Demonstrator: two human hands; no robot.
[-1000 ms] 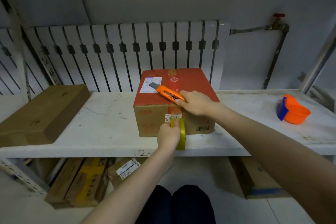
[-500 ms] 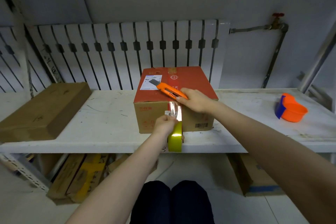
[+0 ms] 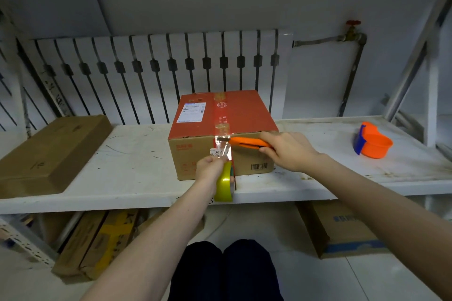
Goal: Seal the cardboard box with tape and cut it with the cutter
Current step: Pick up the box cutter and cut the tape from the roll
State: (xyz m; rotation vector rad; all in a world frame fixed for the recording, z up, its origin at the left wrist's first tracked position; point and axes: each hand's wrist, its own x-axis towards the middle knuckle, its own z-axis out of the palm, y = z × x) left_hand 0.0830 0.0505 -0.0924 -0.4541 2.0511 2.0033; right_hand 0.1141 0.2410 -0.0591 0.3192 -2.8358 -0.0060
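A cardboard box (image 3: 247, 112) with a red top stands mid-shelf, clear tape running down its centre and over the front edge. My left hand (image 3: 209, 169) holds a yellowish tape roll (image 3: 224, 184) in front of the box's front face, pulling the tape strip (image 3: 223, 149) taut. My right hand (image 3: 288, 151) grips an orange cutter (image 3: 247, 142) lying level along the box's top front edge. Its blade tip touches the stretched tape.
A flat brown carton (image 3: 49, 154) lies at the left of the white shelf (image 3: 137, 168). An orange and blue tape dispenser (image 3: 373, 140) sits at the right. A radiator (image 3: 156, 73) stands behind. More boxes (image 3: 342, 230) are on the floor below, and dark-clad knees (image 3: 225, 271) at the bottom.
My right hand swung the cutter down from the box top to the front top edge, blade now against the tape. My left hand raised the roll slightly, keeping the strip tight.
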